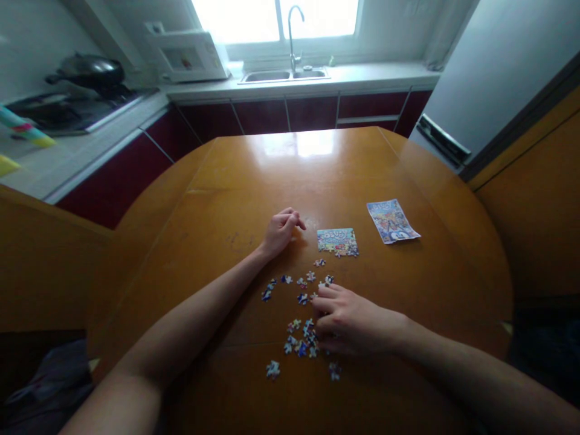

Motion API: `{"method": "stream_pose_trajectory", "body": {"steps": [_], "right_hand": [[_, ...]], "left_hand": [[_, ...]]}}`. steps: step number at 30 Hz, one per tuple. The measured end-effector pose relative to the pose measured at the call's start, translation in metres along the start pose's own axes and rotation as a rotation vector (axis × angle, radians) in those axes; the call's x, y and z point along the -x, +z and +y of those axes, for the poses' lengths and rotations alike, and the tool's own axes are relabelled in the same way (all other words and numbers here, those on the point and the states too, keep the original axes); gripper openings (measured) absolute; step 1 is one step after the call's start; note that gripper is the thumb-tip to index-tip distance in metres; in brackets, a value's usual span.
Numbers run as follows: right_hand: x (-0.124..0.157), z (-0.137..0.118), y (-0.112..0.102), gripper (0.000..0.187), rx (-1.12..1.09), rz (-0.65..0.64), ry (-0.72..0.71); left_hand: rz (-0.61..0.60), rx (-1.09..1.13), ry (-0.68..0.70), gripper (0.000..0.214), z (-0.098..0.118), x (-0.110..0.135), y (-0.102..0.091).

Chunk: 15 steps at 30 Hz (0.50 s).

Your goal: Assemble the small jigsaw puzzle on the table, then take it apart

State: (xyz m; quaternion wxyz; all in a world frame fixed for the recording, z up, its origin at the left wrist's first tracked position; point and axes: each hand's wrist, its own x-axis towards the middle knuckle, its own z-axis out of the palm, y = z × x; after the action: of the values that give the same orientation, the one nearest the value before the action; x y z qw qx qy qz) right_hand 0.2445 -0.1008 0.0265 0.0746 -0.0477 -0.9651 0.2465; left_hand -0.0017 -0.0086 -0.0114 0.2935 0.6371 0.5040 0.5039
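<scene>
A partly joined jigsaw puzzle [338,241] lies flat on the wooden table, its lower edge uneven. Left of it, my left hand [280,232] rests on the tabletop, fingers loosely curled in and nothing visible in them. My right hand [344,320] is bent low over the loose puzzle pieces [302,347], fingers curled down; its fingertips are partly hidden, so I cannot see what they hold. One piece [328,280] shows just above its index finger. More pieces lie scattered between my forearms, including a single one [272,370] at the near left and another [334,371] below my right hand.
A creased picture sheet [393,222] lies right of the puzzle. The round-ended wooden table [226,199] reflects the window. Beyond it are a counter with a sink [267,77], a white microwave-like box [190,55], and a pan [93,69] on the stove. A fridge [489,72] stands right.
</scene>
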Motion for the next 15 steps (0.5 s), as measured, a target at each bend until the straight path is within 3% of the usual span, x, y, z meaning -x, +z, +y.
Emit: {"method": "stream_pose_trajectory", "body": {"steps": [6, 15], "right_hand": [[0.001, 0.005, 0.003, 0.025, -0.008, 0.064, 0.03], [0.001, 0.016, 0.004, 0.024, 0.009, 0.291, 0.238]], "left_hand": [[0.0, -0.009, -0.003, 0.051, 0.0, 0.0, 0.0], [0.001, -0.017, 0.001, 0.05, 0.001, 0.001, 0.0]]}}
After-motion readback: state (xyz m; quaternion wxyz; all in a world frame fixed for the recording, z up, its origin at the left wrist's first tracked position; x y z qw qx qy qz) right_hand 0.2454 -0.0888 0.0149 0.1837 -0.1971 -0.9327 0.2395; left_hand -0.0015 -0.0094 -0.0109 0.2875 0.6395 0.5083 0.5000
